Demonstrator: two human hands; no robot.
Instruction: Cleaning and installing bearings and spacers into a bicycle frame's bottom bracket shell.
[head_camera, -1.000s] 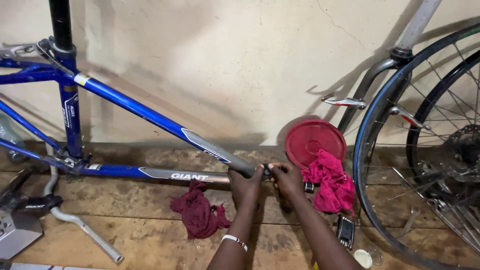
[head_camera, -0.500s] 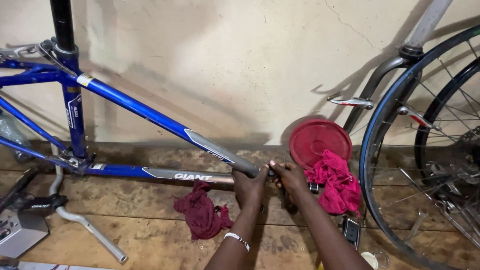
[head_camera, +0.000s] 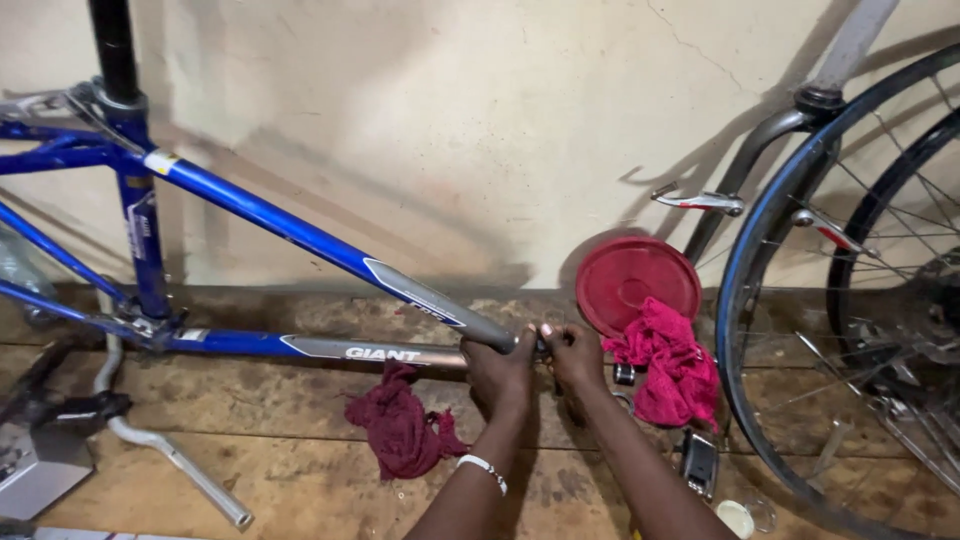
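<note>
A blue and grey bicycle frame (head_camera: 300, 235) lies on its side on a wooden bench (head_camera: 300, 480). My left hand (head_camera: 500, 370) is closed around the end of the frame where the two grey tubes meet. My right hand (head_camera: 575, 352) sits just to its right, fingers pinched on a small part at the same tube end; what it pinches is too small to make out. A dark red rag (head_camera: 405, 425) lies on the bench below and left of my left hand.
A round red lid (head_camera: 635, 280) leans on the wall with a bright pink rag (head_camera: 670, 365) in front of it. A bicycle wheel (head_camera: 850, 300) stands at the right. Silver handlebars (head_camera: 160, 450) and a grey box (head_camera: 40, 470) lie at the left.
Both hands stay at the frame's tube end. The view has shifted slightly, with the scene drifting to the right in the picture.
</note>
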